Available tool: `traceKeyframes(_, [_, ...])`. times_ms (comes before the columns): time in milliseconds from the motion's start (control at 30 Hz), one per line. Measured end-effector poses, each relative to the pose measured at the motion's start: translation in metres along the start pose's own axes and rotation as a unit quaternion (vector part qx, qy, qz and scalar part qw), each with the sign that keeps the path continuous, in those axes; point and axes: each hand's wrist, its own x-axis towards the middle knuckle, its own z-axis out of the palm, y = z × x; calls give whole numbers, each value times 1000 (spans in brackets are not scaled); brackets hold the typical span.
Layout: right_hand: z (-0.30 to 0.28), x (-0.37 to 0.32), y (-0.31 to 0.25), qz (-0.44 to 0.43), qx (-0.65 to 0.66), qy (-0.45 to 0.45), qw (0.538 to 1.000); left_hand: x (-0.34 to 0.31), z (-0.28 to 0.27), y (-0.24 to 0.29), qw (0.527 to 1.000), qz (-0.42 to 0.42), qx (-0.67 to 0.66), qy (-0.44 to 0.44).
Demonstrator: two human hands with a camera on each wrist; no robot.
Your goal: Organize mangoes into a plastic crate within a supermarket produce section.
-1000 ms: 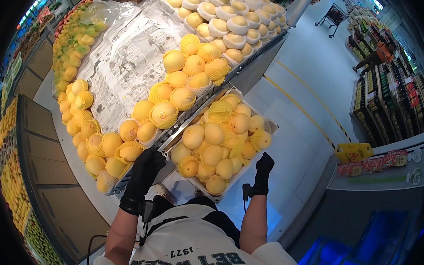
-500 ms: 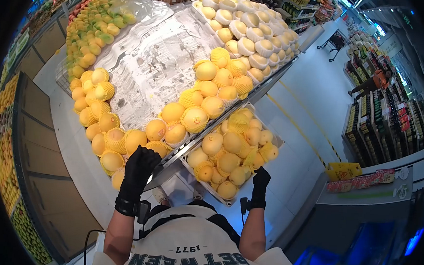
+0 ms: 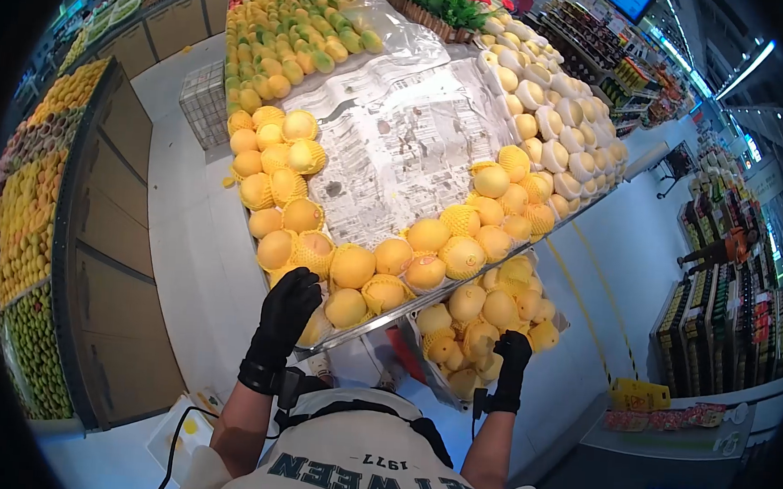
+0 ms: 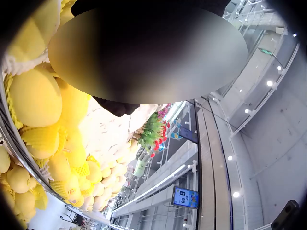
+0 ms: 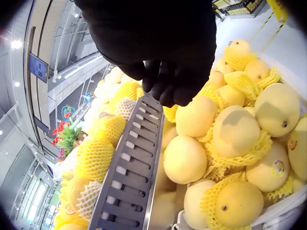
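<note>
Right hand (image 3: 511, 364), empty, fingers loosely curled, stands near the crated fruit (image 5: 236, 129); left hand (image 3: 285, 317), apparently likewise, near displayed fruit (image 3: 352, 266). Best cupped, never squeezed.

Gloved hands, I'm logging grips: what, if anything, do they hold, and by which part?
Nothing that shows: the left hand is near the displayed fruit, the right hand near the crated fruit, neither visibly gripping any.
</note>
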Motion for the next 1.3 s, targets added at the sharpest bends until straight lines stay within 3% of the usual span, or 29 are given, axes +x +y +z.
traceKeyframes(100, [28,-6,-9,-16,18,-43,999,-6,-12,14,999,3,-14,47])
traceKeyframes(200, [54,-7,-18,-130,-207,-108,964,-8,-32,29,995,-5,-77,60])
traceKeyframes(233, [76,-25,-36,-96,-123,-91,984,-10,-34,34,994,-3,-80,70])
traceKeyframes(267, [74,-9,-16,-156,-194,-99,964,-11,-38,39,993,-3,-83,80])
traceKeyframes(300, [66,17,15,-215,-262,-106,935,-13,-47,42,998,20,-52,39])
traceKeyframes(367, [81,27,22,-366,-400,-101,834,-18,-58,50,997,41,29,57])
traceKeyframes(433, [123,-8,-15,-532,-521,-71,664,-22,-66,59,993,49,71,75])
traceKeyframes(500, [151,-44,-40,-432,-477,-121,756,-27,-69,72,992,44,74,91])
traceKeyframes(567, [164,-41,-34,-453,-551,-118,691,-30,-77,80,994,43,50,88])
traceKeyframes(667, [191,-66,-51,-445,-564,-144,680,-29,-107,77,995,17,-55,81])
traceKeyframes(700, [195,-67,-48,-448,-534,-152,701,-27,-105,83,992,5,-101,77])
traceKeyframes(767, [198,-64,-48,-320,-432,-191,821,-31,-99,90,987,-7,-108,117])
traceKeyframes(800, [209,-78,-65,-168,-323,-217,906,-32,-93,94,984,-12,-112,137])
traceKeyframes(833, [220,-93,-83,-19,-199,-195,960,-30,-98,92,988,7,-89,124])
traceKeyframes(933, [239,-88,-92,-69,-133,-241,959,-25,-123,78,992,47,-63,95])
traceKeyframes(1000, [257,-77,-104,-77,-161,-250,952,-21,-127,77,990,49,-100,86])
traceKeyframes(1100, [280,-54,-116,-110,-184,-320,923,-23,-116,81,988,44,-69,132])
traceKeyframes(1200, [319,-31,-123,-141,-195,-333,912,-19,-113,82,987,85,4,134])
traceKeyframes(1300, [354,-12,-128,-255,-260,-354,862,-16,-117,74,983,121,-7,136])
